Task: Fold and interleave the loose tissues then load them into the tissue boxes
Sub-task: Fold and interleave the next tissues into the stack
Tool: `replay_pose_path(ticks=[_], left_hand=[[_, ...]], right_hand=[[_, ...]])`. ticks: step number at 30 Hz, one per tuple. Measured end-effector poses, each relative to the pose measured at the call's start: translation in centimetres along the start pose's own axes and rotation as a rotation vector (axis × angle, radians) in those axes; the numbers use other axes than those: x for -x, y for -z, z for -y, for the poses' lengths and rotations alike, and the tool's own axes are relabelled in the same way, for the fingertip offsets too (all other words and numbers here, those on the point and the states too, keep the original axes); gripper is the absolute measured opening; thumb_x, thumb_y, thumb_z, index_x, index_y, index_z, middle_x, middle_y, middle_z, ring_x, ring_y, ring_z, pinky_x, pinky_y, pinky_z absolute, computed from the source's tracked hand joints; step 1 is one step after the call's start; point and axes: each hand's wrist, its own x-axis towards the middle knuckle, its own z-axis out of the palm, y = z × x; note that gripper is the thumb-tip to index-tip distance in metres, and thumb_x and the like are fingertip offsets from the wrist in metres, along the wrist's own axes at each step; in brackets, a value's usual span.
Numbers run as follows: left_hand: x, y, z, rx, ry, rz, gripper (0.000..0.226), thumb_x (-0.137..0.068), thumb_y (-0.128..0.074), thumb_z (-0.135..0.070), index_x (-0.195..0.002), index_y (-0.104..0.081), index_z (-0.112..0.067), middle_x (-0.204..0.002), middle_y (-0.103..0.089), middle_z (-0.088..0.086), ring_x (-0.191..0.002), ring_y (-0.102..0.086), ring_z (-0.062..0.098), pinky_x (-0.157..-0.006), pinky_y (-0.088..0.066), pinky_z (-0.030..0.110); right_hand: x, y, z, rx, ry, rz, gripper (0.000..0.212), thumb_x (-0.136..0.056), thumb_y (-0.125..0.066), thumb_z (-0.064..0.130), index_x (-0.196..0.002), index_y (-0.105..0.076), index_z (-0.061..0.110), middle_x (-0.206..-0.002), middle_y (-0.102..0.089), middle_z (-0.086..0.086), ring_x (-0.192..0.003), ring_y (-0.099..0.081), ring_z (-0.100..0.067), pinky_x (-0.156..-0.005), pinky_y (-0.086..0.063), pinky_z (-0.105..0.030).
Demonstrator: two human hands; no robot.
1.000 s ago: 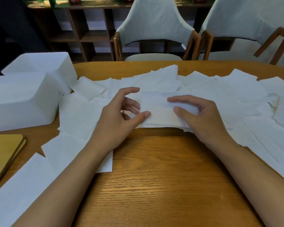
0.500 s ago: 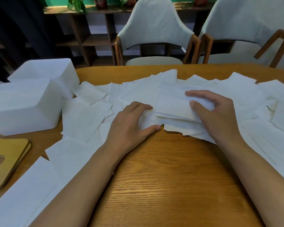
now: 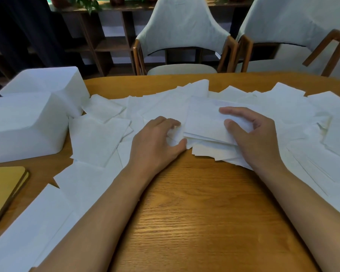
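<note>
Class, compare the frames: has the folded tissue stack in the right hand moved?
Yes. The folded tissue stack, held by the right hand, has shifted right, farther from the near tissue box.

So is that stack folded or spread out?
Folded: the stack held by the right hand shows layered edges and is narrower than the flat loose tissues around.

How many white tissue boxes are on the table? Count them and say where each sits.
2. The near tissue box sits at the table's left edge; the far tissue box just behind it. Others may be off-frame.
</note>
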Motion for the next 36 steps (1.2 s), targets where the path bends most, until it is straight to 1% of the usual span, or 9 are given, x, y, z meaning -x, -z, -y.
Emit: replay_pose_path(ticks=[5,10,13,16,22,25,29,33,36], left_hand=[[0.1,0.2,0.2,-0.027,-0.047,-0.122,0.007,-0.092,-0.071,-0.024,-0.094,-0.076,-0.021,-0.093,-0.071,-0.009,-0.088,-0.062,0.013,-0.068,-0.049,0.031],[0.8,1.7,-0.4,0.145,-0.091,-0.194,0.005,-0.087,-0.066,-0.022,-0.092,-0.064,-0.022,-0.114,-0.074,-0.007,-0.108,-0.064,0.012,-0.089,-0.048,0.028],[1.6,2.5,-1.0,0.285,-0.061,-0.148,0.009,-0.089,-0.060,-0.021,-0.089,-0.057,-0.029,-0.097,-0.075,-0.013,-0.079,-0.064,0.007,-0.067,-0.042,0.015],[1.8,3.1,-0.9,0.434,-0.015,-0.115,0.015,-0.090,-0.053,-0.014,-0.081,-0.053,-0.026,-0.065,-0.052,-0.011,-0.057,-0.048,0.012,-0.054,-0.032,0.019],[0.8,4.5,-1.1,0.791,0.133,-0.078,0.018,-0.087,-0.039,-0.015,-0.070,-0.047,-0.015,-0.071,-0.045,0.000,-0.071,-0.045,0.012,-0.061,-0.034,0.024],[0.5,4.9,-1.1,1.015,0.262,-0.006,0.011,-0.077,-0.048,-0.031,-0.070,-0.051,-0.023,-0.081,-0.046,0.006,-0.083,-0.046,0.027,-0.063,-0.032,0.036],[0.7,5.3,-2.0,1.066,0.388,-0.010,0.008,-0.075,-0.055,-0.031,-0.071,-0.062,-0.030,-0.086,-0.060,0.003,-0.089,-0.058,0.025,-0.070,-0.038,0.042],[0.6,5.3,-2.7,0.989,0.423,-0.042,0.023,-0.099,-0.057,-0.024,-0.080,-0.067,-0.032,-0.083,-0.070,-0.013,-0.083,-0.066,0.005,-0.076,-0.045,0.036],[1.1,5.1,-2.4,0.865,0.300,-0.031,0.025,-0.102,-0.062,-0.041,-0.125,-0.055,-0.051,-0.106,-0.074,-0.018,-0.097,-0.070,0.002,-0.082,-0.053,0.029]], right_hand=[[-0.1,-0.4,-0.1,-0.026,0.019,-0.064,0.028,-0.099,-0.061,0.018,-0.116,-0.072,0.036,-0.125,-0.065,0.024,-0.123,-0.052,0.006,-0.102,-0.036,-0.008],[-0.4,0.4,-0.2,-0.032,-0.012,-0.140,0.032,-0.099,-0.058,0.017,-0.126,-0.069,0.032,-0.133,-0.062,0.019,-0.126,-0.050,0.002,-0.105,-0.038,-0.016],[-0.5,0.5,0.0,-0.019,-0.018,-0.133,0.034,-0.099,-0.058,0.016,-0.127,-0.067,0.034,-0.135,-0.059,0.021,-0.124,-0.048,0.007,-0.101,-0.036,-0.011],[-0.4,0.4,-0.2,-0.013,-0.013,-0.110,0.036,-0.099,-0.056,0.015,-0.126,-0.067,0.036,-0.129,-0.057,0.029,-0.116,-0.045,0.018,-0.095,-0.034,-0.003],[-0.4,0.6,-0.1,-0.012,-0.031,-0.108,0.037,-0.099,-0.054,0.014,-0.124,-0.068,0.037,-0.133,-0.058,0.025,-0.121,-0.047,0.009,-0.098,-0.035,-0.008],[-0.2,0.6,0.6,-0.044,0.006,-0.031,0.027,-0.101,-0.053,0.032,-0.122,-0.069,0.036,-0.129,-0.062,0.024,-0.122,-0.050,0.007,-0.101,-0.039,-0.015],[1.1,0.2,2.1,-0.211,0.010,0.277,0.053,-0.081,-0.041,0.083,-0.105,-0.072,0.048,-0.110,-0.066,0.031,-0.108,-0.058,0.005,-0.092,-0.046,-0.022],[2.0,-0.9,2.4,-0.218,0.021,0.281,0.013,-0.085,-0.074,0.048,-0.098,-0.073,0.043,-0.102,-0.072,0.028,-0.100,-0.067,0.003,-0.078,-0.054,-0.016],[1.8,-0.8,2.4,-0.386,-0.189,0.204,0.014,-0.088,-0.074,0.025,-0.102,-0.077,0.024,-0.101,-0.077,0.012,-0.096,-0.073,-0.011,-0.078,-0.061,-0.032]])
